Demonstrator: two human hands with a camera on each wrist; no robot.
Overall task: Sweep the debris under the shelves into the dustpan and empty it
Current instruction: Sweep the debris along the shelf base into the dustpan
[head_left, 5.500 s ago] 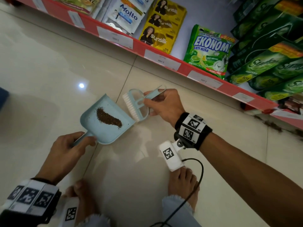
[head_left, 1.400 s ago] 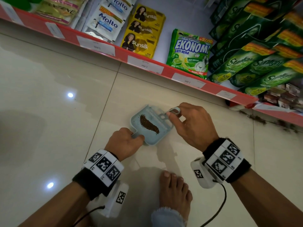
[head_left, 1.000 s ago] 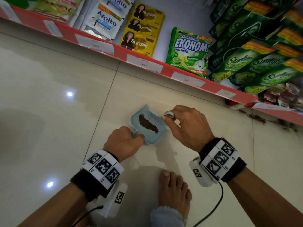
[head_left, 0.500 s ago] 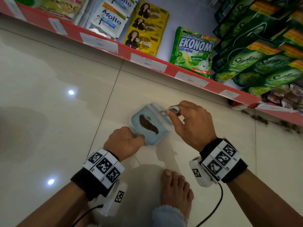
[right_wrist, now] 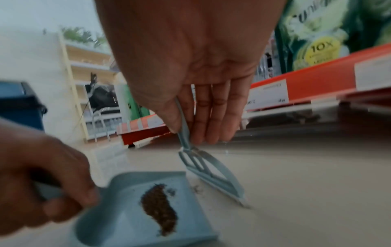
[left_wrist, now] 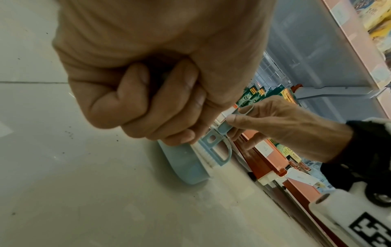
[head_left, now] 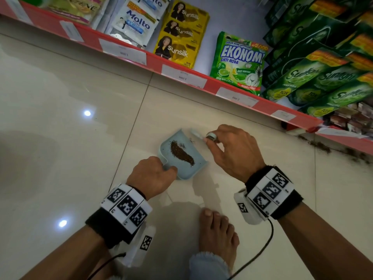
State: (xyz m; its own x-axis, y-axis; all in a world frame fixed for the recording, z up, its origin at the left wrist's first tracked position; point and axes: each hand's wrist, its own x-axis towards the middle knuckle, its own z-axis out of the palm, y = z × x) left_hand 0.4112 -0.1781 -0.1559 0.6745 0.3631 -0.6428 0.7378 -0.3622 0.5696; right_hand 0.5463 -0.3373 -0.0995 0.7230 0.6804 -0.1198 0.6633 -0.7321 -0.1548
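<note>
Gripping the dustpan [head_left: 182, 158] handle, your left hand [head_left: 150, 175] keeps the pan flat on the floor tile [head_left: 70, 158]. Your right hand [head_left: 232, 152] pinches the brush [right_wrist: 209, 173] handle, bristles down at the pan's 1 o'clock lip. Brown debris [head_left: 181, 153] lies mid-pan; more debris [head_left: 331, 148] lines the shelf [head_left: 262, 102] base at 3 o'clock.

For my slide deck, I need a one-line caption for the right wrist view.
Right hand works a small brush at the lip of a blue dustpan holding brown debris.

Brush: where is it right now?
In the head view the brush sits at the dustpan's open far edge, bristles on the tile, its handle pinched by the right hand just short of the red shelf.
</note>
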